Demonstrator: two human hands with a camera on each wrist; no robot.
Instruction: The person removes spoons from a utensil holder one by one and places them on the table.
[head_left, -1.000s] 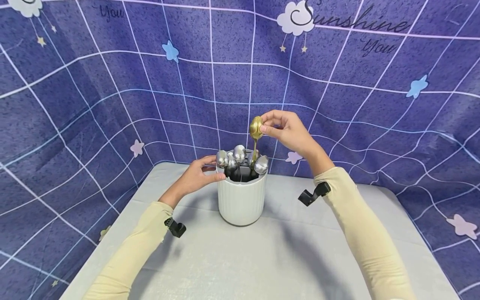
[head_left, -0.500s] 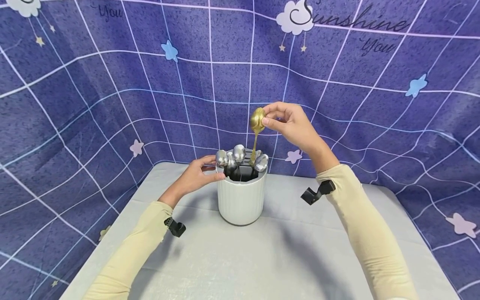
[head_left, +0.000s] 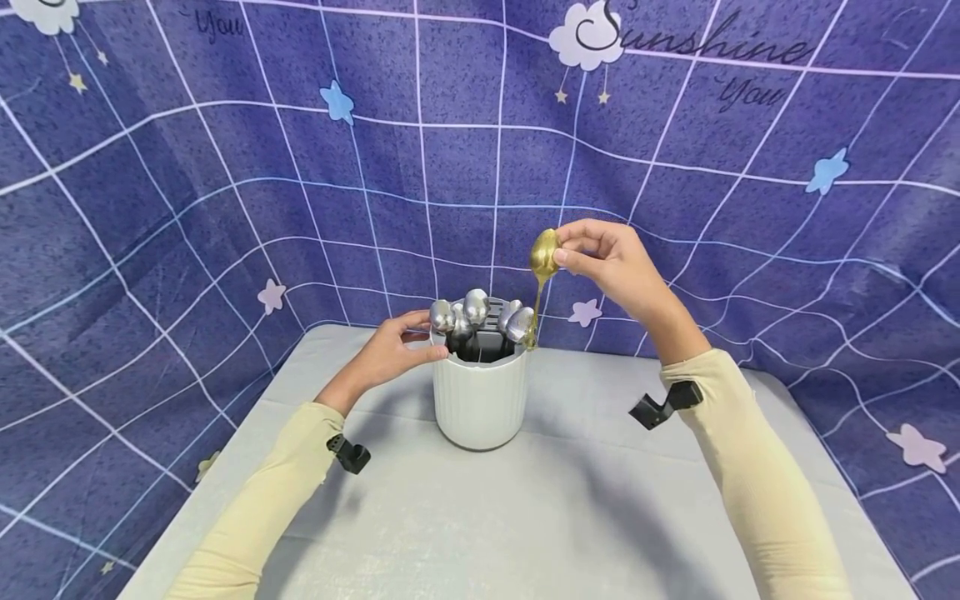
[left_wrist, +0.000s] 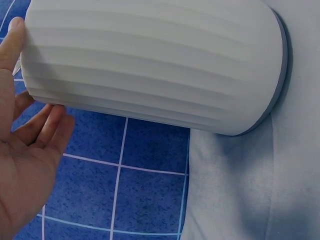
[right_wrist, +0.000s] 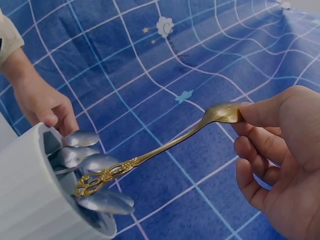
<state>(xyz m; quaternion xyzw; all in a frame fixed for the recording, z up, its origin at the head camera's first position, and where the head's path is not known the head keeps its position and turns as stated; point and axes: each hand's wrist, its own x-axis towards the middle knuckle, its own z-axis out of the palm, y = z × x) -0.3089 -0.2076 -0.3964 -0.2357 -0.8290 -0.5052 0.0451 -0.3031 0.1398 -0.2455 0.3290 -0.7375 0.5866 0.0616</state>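
Observation:
My right hand (head_left: 618,271) pinches a gold spoon (head_left: 544,254) by its bowl between thumb and fingers. The spoon's ornate openwork handle (right_wrist: 107,175) points down, its end close to the right side of a white ribbed utensil holder (head_left: 480,408). Whether that end touches the rim, I cannot tell. Several silver spoons (head_left: 476,307) stand in the holder, bowls up, their lower parts hidden inside. At the holder's left side my left hand (head_left: 386,354) holds the rim, thumb at the front and fingers bent against the wall behind.
The holder stands upright on a table with a pale grey cloth (head_left: 450,525). A purple-blue curtain (head_left: 360,183) with grid lines, stars and clouds hangs close behind and on both sides.
My right hand has lifted the gold spoon, then carried it right and slightly down. Its handle has shifted from over the opening to the holder's right edge. The left hand stays put.

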